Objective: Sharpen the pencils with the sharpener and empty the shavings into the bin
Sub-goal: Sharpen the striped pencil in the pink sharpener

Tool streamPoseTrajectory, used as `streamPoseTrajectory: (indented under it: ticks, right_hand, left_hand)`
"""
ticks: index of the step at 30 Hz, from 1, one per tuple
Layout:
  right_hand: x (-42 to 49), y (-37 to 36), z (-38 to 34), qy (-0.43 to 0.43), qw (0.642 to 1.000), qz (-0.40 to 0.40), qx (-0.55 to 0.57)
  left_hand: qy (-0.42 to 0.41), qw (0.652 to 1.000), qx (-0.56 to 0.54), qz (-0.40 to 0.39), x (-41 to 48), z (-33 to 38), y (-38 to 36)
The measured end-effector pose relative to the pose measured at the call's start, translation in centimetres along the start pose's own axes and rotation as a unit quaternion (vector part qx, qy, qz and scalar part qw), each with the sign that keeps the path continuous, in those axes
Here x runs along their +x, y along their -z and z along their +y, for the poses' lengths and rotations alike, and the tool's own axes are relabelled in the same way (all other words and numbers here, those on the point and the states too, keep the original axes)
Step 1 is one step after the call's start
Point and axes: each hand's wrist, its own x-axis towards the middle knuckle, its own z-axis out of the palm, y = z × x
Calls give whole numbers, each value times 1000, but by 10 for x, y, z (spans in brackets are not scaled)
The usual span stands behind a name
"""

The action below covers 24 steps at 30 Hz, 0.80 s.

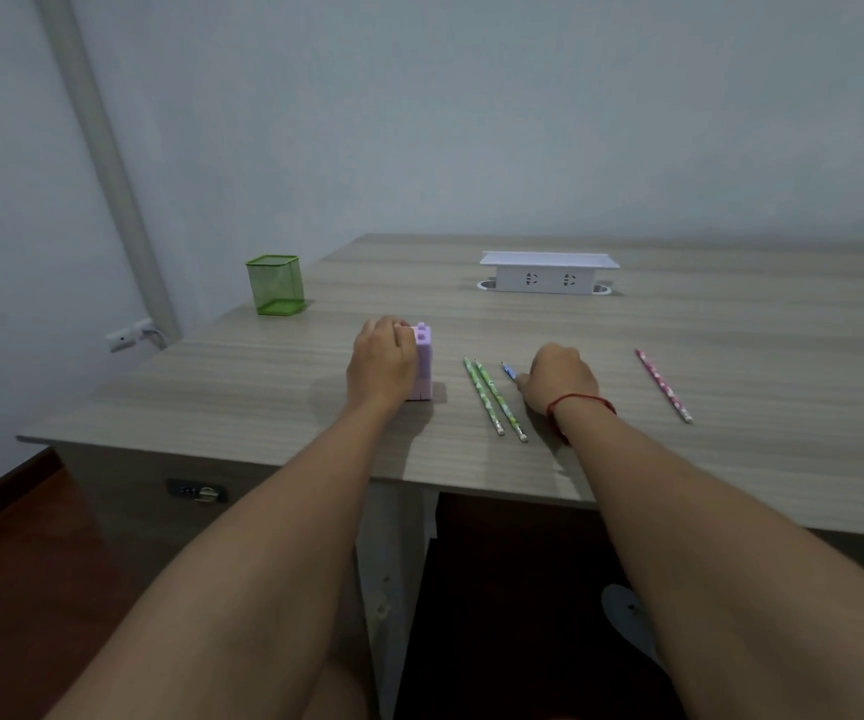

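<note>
My left hand wraps around the left side of a lilac block-shaped sharpener that stands on the wooden table. My right hand lies over a blue pencil, fingers closed on it; only its tip shows. Two green patterned pencils lie side by side between the hands. A pink pencil lies apart to the right. A green mesh bin stands at the table's far left edge.
A white power-socket box sits raised at the middle back of the table, near the wall. A drawer lock is under the front left edge. A slipper lies on the dark floor below.
</note>
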Motion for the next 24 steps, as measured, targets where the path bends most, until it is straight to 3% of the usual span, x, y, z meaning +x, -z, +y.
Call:
streamPoseTrajectory:
  ticks: [5,8,13,19,24]
  right_hand:
    - [4,9,22,-10,993,63,-101]
    - [8,13,46,-55,985,58,-151]
    - [10,14,74,-159,982,13,-99]
    - [5,10,64,-56,992,100,-61]
    - [9,17,48,-38,994,59,-80]
  left_hand:
    - [9,1000,4,29,-1,1,-5]
    - [2,999,6,43,0,-1,-8]
    - [-3,999,6,53,0,-2,-9]
    - [-5,999,0,50,-1,0,-8]
    - [-15,999,1,44,-1,-3,-8]
